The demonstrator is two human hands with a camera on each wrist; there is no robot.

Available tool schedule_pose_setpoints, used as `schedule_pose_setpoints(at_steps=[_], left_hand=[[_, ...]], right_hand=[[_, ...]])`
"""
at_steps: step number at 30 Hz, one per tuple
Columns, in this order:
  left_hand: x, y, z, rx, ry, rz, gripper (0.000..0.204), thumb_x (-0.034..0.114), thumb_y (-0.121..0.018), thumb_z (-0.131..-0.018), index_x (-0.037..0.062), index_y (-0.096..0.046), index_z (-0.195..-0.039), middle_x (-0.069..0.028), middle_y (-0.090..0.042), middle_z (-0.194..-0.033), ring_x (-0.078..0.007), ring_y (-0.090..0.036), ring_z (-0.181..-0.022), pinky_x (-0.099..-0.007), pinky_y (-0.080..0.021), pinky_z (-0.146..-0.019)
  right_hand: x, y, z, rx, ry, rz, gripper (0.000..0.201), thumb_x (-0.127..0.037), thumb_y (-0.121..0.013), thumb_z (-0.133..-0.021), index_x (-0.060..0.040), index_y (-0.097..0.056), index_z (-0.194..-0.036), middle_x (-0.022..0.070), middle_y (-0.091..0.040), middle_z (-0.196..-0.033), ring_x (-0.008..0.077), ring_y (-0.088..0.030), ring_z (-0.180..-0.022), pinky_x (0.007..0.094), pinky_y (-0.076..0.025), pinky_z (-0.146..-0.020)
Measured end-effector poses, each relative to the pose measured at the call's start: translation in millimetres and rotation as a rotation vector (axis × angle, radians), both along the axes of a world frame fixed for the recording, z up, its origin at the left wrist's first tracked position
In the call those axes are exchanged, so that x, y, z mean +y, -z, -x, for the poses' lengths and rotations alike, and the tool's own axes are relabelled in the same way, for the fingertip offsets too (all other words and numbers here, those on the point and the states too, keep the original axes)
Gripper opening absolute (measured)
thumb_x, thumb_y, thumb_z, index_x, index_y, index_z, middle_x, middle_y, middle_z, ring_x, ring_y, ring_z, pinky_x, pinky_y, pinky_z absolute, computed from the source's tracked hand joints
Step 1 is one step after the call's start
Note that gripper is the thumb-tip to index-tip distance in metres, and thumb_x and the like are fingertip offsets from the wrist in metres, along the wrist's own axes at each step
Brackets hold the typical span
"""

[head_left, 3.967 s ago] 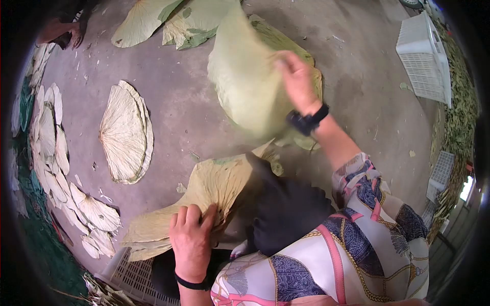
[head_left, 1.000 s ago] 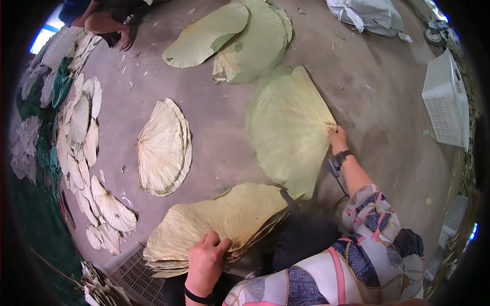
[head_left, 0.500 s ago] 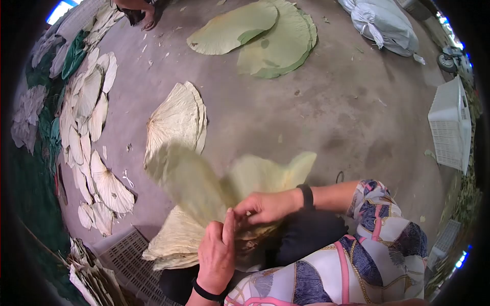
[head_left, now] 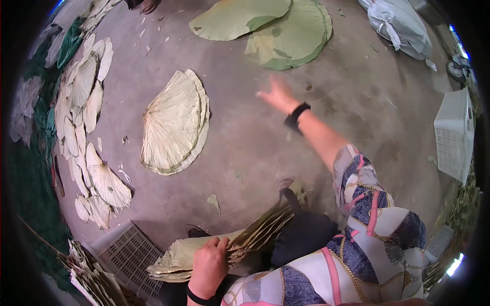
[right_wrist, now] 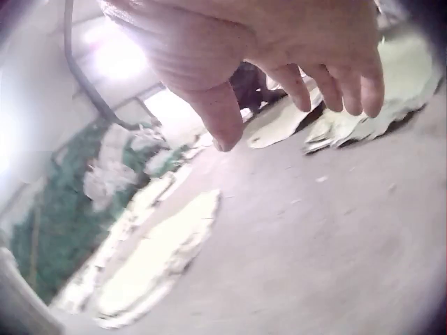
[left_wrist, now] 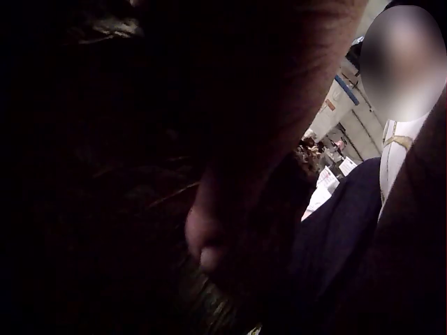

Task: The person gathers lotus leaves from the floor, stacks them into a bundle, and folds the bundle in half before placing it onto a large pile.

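Note:
In the head view my left hand [head_left: 208, 268] grips the gathered edge of a thick stack of folded dried lotus leaves [head_left: 265, 229] on my lap. The left wrist view is mostly dark, with a fingertip [left_wrist: 209, 241] showing against the leaves. My right hand [head_left: 278, 94], slightly blurred, reaches out above the floor with nothing in it. In the right wrist view its fingers [right_wrist: 332, 91] and thumb are spread apart. Just beyond that hand lie large green folded lotus leaves [head_left: 301, 43], overlapping on the floor.
A pale fan-shaped leaf pile [head_left: 176, 122] lies left of centre on the concrete floor [head_left: 240, 148]. More pale leaves [head_left: 107, 181] line the left side. White crates [head_left: 451, 135] stand at the right and bottom left; a white sack [head_left: 398, 28] is at the back right.
My right hand took a green lotus leaf from the floor and brought it to the stack in my left hand. It has since moved away, forward, without the leaf.

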State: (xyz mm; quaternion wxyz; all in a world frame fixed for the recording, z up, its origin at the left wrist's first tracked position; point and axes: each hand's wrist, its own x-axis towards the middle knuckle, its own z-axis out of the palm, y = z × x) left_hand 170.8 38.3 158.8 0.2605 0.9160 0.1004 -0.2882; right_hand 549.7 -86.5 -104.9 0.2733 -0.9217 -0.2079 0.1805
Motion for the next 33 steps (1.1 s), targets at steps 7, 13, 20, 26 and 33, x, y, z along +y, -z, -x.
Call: schedule_pose_setpoints(at_steps=[7, 13, 20, 26, 33], left_hand=[[8.0, -1.0, 10.5, 0.019, -0.085, -0.04, 0.032, 0.001, -0.066, -0.061, 0.0067, -0.058, -0.091, -0.0112, -0.053, -0.08, -0.0322, -0.058, -0.076, -0.0403, -0.047, -0.062], [10.8, -2.0, 23.8, 0.019, -0.207, -0.08, 0.034, 0.012, -0.075, -0.059, 0.0062, -0.06, -0.089, -0.0117, -0.052, -0.08, -0.0334, -0.057, -0.075, -0.0407, -0.046, -0.061], [18.3, -0.6, 32.1, 0.019, -0.353, -0.061, 0.034, 0.011, -0.075, -0.059, 0.0045, -0.061, -0.089, -0.0136, -0.054, -0.078, -0.0353, -0.058, -0.072, -0.041, -0.047, -0.062], [21.8, 2.9, 25.7, 0.018, -0.395, -0.057, 0.034, 0.01, -0.075, -0.059, 0.0032, -0.062, -0.089, -0.0139, -0.056, -0.079, -0.0356, -0.059, -0.072, -0.0398, -0.048, -0.063], [21.3, -1.7, 16.6, 0.02, -0.426, -0.063, 0.035, 0.011, -0.077, -0.059, 0.0024, -0.062, -0.089, -0.0135, -0.055, -0.078, -0.0349, -0.058, -0.072, -0.0388, -0.047, -0.063]], right_hand=[[9.0, 8.9, -84.5, -0.153, 0.282, 0.31, 0.1, -0.048, -0.073, -0.072, -0.0017, -0.022, -0.144, 0.0271, -0.018, -0.149, 0.0422, -0.018, -0.139, 0.0536, -0.025, -0.109], [18.7, 32.4, -89.3, -0.152, 0.327, 0.429, 0.102, -0.054, -0.075, -0.067, -0.0041, -0.026, -0.142, 0.0204, -0.034, -0.14, 0.0378, -0.03, -0.132, 0.0505, -0.034, -0.103], [24.2, 43.1, -110.8, -0.314, 0.344, 0.482, 0.071, -0.042, -0.072, -0.073, -0.006, -0.043, -0.127, 0.0148, -0.046, -0.125, 0.0342, -0.041, -0.118, 0.0475, -0.041, -0.095], [21.8, 39.0, -125.8, -0.319, 0.23, 0.515, 0.046, -0.022, -0.066, -0.076, -0.0057, -0.052, -0.116, 0.0167, -0.049, -0.118, 0.0349, -0.049, -0.112, 0.0448, -0.047, -0.089], [17.3, 51.7, -143.1, -0.409, 0.118, 0.56, 0.032, -0.011, -0.056, -0.081, -0.007, -0.054, -0.113, 0.0142, -0.057, -0.107, 0.0353, -0.06, -0.096, 0.0405, -0.052, -0.08]])
